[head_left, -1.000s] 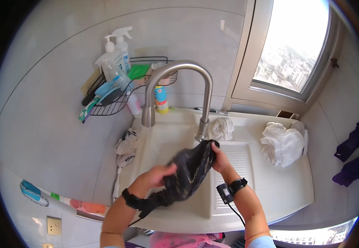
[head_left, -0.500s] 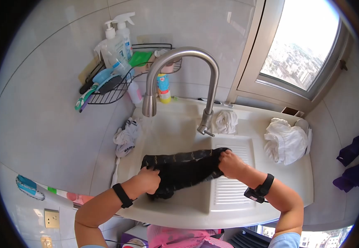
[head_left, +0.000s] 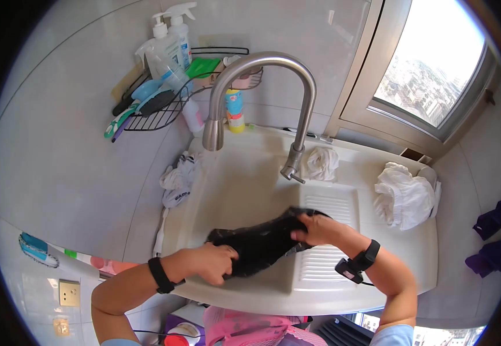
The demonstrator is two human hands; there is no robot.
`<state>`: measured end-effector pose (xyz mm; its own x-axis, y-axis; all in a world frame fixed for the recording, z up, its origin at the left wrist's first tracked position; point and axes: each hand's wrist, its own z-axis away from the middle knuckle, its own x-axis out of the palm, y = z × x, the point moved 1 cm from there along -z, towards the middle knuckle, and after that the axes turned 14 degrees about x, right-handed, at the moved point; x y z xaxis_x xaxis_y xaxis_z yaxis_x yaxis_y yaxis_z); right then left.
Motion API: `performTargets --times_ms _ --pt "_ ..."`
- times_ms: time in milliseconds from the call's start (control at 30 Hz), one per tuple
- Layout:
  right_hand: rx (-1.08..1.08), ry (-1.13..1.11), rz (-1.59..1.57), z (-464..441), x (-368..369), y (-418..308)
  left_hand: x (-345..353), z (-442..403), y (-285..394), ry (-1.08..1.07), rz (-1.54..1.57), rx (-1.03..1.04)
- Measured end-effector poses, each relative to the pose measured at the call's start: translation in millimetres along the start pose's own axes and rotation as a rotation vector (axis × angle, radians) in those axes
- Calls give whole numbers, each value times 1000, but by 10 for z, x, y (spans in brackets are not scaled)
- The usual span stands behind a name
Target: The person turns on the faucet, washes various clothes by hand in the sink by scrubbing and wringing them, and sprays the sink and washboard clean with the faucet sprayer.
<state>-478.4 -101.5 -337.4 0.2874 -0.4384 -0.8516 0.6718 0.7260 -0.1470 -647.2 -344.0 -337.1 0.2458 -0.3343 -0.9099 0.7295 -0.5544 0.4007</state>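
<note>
Black underpants [head_left: 265, 245] with a lettered waistband are stretched between my two hands over the sink basin [head_left: 233, 190]. My left hand [head_left: 213, 263] is closed on their left end. At the other end, beside the ribbed washboard [head_left: 324, 271], my right hand [head_left: 313, 229] grips the cloth with thumb and fingers. The fabric is blurred by motion, and my fingertips are partly hidden in it. Above the basin arches the metal faucet [head_left: 310, 86], its spout ending to the upper left of the cloth.
White cloths lie on the sink's right side [head_left: 403, 196], behind the washboard [head_left: 322, 164] and on the left rim [head_left: 176, 181]. A wire corner rack [head_left: 164, 118] holds bottles and brushes. A window [head_left: 429, 69] is at the upper right; a pink basket [head_left: 233, 328] stands below.
The left hand has moved slightly right and down, and the right hand slightly left, bringing them closer together. The waistband has turned and its lettering is blurred. The view has shifted a little.
</note>
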Motion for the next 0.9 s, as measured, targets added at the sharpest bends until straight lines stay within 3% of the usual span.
performTargets --times_ms 100,200,267,300,400,467,533,600,633,733,767,867,900 --pt "220 354 -302 -194 -159 -97 50 -242 227 -129 36 251" --pt "345 238 387 -401 376 -122 -31 -390 350 -617 312 -154" --pt "232 62 569 -342 583 -140 80 -244 239 -448 327 -430" --pt "223 84 443 -345 551 -129 132 -160 166 -353 334 -570" --pt "148 206 61 -147 252 -283 175 -37 74 -381 405 -475" --pt "132 351 -155 -187 161 -311 278 -55 232 -220 171 -156" --pt "146 539 -322 -345 69 -307 303 -99 306 -151 128 44" --pt "140 275 -1025 -527 -43 -197 261 -217 392 -183 290 124" --pt "133 119 -1371 -591 -58 -142 210 -238 437 -221 287 45" --pt "102 117 -1601 -690 -39 -48 -12 -253 512 -340 273 -196" --pt "68 121 -1564 -683 -26 -43 -28 -230 483 -259 263 -190" --pt "232 -9 -1195 -464 -145 -20 -120 -38 356 66 210 -128" --pt "283 -62 -1452 -452 -129 -51 -203 54 286 226 175 -78"
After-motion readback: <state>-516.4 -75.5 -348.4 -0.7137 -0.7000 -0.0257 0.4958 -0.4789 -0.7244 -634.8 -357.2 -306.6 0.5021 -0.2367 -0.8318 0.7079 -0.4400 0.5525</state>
